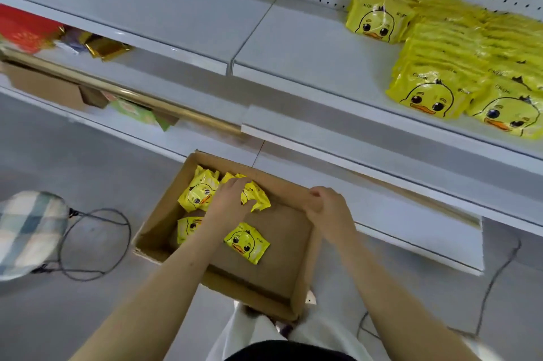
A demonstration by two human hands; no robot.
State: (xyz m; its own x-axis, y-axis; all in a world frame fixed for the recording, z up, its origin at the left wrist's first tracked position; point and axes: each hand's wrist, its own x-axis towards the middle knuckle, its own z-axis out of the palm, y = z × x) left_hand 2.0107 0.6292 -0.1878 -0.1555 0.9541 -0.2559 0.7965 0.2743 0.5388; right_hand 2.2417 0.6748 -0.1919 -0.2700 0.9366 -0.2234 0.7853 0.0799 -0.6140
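Down on the floor (73,160) before the white shelf (293,43), an open cardboard box (155,228), far end toward the shelf, near end at the person's feet. Left hand (232,199) reaching into the far part of the box, fingers curled over a yellow duck packet (255,196) and gripping it. Crumpled under the fingers, tilted up off the box bottom, one corner poking out to the right; long axis not to be told past the hand.

Just left of it and touching, a second packet (198,193), leaning near the far wall, duck face showing and turned askew. Nearer the person, a flat packet (246,243) lying alone on the bare bottom, face up, long axis slanting across the box from left to near right, crest pointing toward the shelf. Left of that, a fourth packet (186,228), half hidden by the forearm.

Right hand (326,207) at the far right corner of the box rim, fingers curled over the cardboard edge, holding it.

Up on the shelf at right, rows of the same packets (432,96) standing on edge, duck faces turned out to the aisle. At left on the floor, a stool (29,231) with a checked cushion, a dark wire (129,231) looping beside it.
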